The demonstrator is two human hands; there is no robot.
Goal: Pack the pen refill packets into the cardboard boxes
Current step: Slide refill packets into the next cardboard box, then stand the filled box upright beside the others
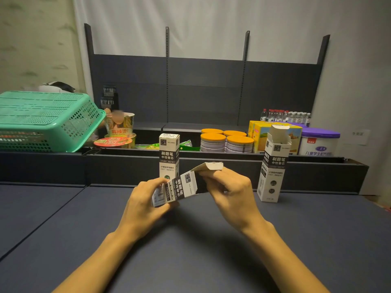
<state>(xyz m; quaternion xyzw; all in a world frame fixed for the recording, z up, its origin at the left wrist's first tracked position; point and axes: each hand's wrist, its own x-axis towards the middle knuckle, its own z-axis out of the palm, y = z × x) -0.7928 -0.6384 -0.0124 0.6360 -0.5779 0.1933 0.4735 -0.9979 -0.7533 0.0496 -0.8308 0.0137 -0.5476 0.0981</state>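
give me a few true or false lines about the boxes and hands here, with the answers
1. Both hands hold one box tilted above the table. True.
2. The standing box on the right has its top flap shut. False: the flap stands open.
3. The standing box in the middle is closed on top. True.
4. The left hand rests flat on the table. False: it grips the held box's lower end.
5. The green basket is at the right. False: it is at the left.
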